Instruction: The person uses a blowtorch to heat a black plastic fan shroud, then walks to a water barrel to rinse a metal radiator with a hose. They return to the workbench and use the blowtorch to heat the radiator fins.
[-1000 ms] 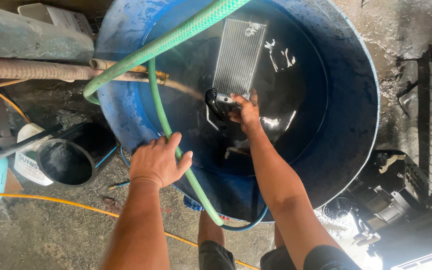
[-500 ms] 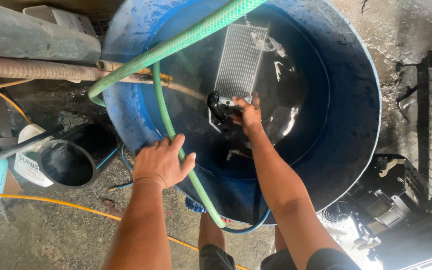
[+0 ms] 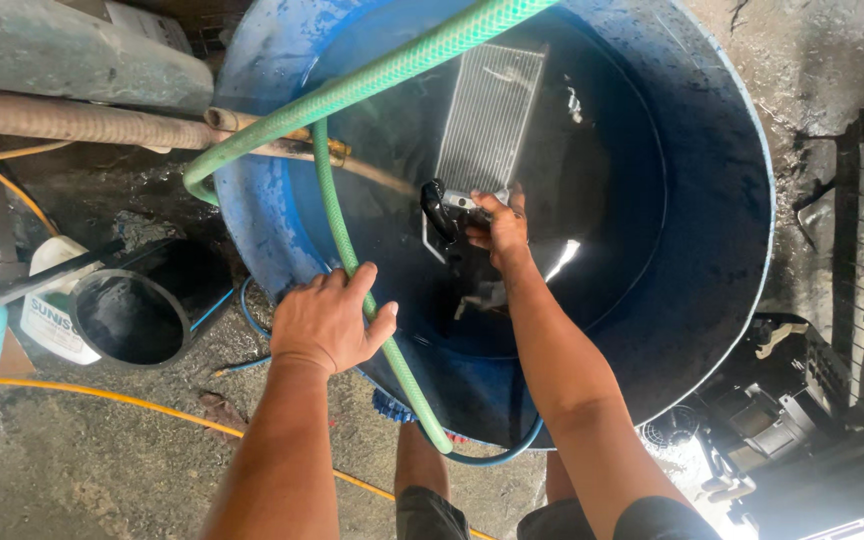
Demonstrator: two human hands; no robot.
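I note the right hand (image 3: 497,228) at frame centre, fingers clamped on the lower end of a finned metal radiator (image 3: 487,120), which stands tilted inside the large blue drum (image 3: 722,260) filling the upper right of the frame, partly in dark water. The left hand (image 3: 327,320), lower left of centre, rests on the drum's rim, fingers curled loosely over the green hose (image 3: 352,90) draped across it. A black bucket (image 3: 132,318) sits on the concrete floor at far left.
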